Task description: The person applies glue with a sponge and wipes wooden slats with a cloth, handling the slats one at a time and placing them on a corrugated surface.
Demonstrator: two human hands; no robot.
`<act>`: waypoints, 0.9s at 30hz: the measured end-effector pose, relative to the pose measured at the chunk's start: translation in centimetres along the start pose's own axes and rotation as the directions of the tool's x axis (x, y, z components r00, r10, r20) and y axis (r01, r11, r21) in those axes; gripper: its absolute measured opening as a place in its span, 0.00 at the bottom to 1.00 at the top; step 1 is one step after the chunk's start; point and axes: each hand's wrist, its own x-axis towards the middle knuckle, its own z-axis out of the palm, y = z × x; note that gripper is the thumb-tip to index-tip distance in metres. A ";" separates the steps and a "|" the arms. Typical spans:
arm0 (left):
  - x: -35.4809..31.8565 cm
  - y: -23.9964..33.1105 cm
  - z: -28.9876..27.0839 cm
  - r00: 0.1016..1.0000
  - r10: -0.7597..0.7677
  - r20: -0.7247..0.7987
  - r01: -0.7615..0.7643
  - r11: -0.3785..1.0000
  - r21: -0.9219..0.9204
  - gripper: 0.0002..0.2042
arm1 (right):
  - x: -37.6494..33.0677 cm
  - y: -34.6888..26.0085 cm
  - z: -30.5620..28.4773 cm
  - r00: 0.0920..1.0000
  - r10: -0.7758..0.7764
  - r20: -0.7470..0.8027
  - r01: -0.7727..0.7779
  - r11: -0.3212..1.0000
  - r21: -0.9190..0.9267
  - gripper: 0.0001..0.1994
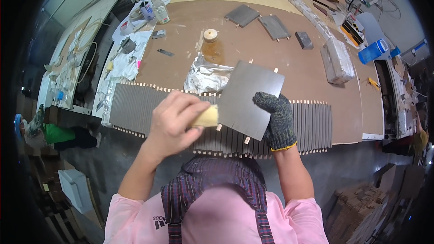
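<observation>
My bare left hand (174, 119) grips a yellow sponge (207, 116) between thumb and fingers, at the left edge of a flat grey panel (246, 97). A dark knitted glove with a yellow cuff covers my right hand (276, 119). Its thumb lies over the panel's face and its other fingers are behind, so the panel is held tilted above the table's near edge. Short pale wooden pegs stick out of two opposite edges of the panel. Beneath both hands runs a long row of similar grey panels (135, 108) standing on edge, packed side by side, pegs showing at both ends.
Beyond the row lie a crumpled white cloth (205, 76) and a jar with a pale lid (210, 36). Two grey panels (275, 27) and a dark block (304, 40) rest farther right, near a wrapped white block (337, 61). Bottles (159, 9) stand at the far left.
</observation>
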 end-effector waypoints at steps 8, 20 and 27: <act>-1.0 -0.9 -0.6 0.816 -0.544 0.195 0.477 0.442 -0.760 0.22 | -1.0 -0.2 -0.2 0.998 0.038 0.053 -0.044 0.992 0.114 0.14; 1.0 0.2 1.1 0.767 -0.413 0.491 0.429 -0.239 -0.871 0.31 | -2.4 0.1 2.6 0.976 -0.058 0.212 0.068 0.997 -0.040 0.25; 2.6 1.3 2.3 0.785 -0.323 0.529 0.464 -0.261 -0.847 0.26 | -3.3 -0.3 3.5 0.973 -0.015 0.231 0.002 0.998 0.060 0.26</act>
